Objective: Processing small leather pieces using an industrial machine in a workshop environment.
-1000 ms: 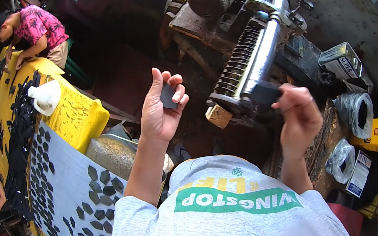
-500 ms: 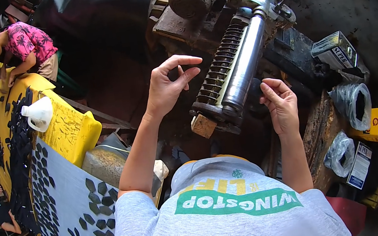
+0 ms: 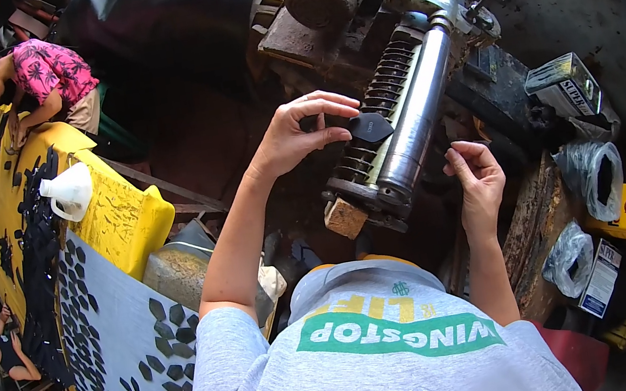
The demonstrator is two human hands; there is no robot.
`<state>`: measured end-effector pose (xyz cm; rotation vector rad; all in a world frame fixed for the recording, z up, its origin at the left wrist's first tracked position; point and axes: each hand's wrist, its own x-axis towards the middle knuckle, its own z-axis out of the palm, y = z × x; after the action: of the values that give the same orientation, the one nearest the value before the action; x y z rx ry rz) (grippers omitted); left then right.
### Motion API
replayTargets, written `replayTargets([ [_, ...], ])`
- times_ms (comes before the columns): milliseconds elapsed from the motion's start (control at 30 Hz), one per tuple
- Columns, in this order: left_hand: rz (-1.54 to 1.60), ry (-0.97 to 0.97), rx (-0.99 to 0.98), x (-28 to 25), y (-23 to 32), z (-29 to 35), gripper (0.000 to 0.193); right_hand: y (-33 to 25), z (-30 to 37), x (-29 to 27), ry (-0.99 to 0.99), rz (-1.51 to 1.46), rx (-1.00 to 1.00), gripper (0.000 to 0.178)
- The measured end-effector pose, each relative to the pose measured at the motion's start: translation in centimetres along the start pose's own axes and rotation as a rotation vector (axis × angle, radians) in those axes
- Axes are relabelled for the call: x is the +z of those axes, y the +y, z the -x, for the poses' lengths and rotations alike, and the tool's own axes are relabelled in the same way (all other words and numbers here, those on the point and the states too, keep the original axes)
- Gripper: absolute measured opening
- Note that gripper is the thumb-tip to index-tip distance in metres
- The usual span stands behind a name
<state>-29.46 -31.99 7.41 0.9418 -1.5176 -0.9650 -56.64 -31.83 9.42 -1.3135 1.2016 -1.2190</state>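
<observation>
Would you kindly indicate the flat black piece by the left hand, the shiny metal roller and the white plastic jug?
Flat black piece point(image 3: 373, 128), head view: middle of face.
Shiny metal roller point(image 3: 421, 110), head view: middle of barrel.
White plastic jug point(image 3: 72, 183), head view: its body.

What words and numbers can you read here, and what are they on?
I won't copy words, but writing shows here:
Grey shirt: yellow letters; white ones on a green band, upside down.
Upper right box: big dark letters.
Lower white-and-blue box: letters, small print unreadable.
Yellow box: mark too small.
Black piece by the left hand: mark too small.
</observation>
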Motion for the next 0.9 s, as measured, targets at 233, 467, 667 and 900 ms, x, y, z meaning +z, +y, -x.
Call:
replayTargets([
  [233,0.075,0.095,-0.130,-0.6,0.3,0.5,0.019,-0.8,0.2,-0.6,0.053,-0.003,-0.051,0.009],
  [467,1.511,0.460,-0.546,-1.4,2.7,2.2,0.020,-3.8,0.1,1.0,0.035,0.104,-0.318,0.012],
  [667,1.689,0.393,-0.530,1.6,6.6,3.0,0.023,-7.0,-0.3,5.0,-0.212,0.331,-1.026,0.025],
  [900,1.570,0.362,-0.543,4.5,10.5,2.5,0.018,-8.1,-1.7,7.2,-0.416,0.350,-1.244,0.034],
])
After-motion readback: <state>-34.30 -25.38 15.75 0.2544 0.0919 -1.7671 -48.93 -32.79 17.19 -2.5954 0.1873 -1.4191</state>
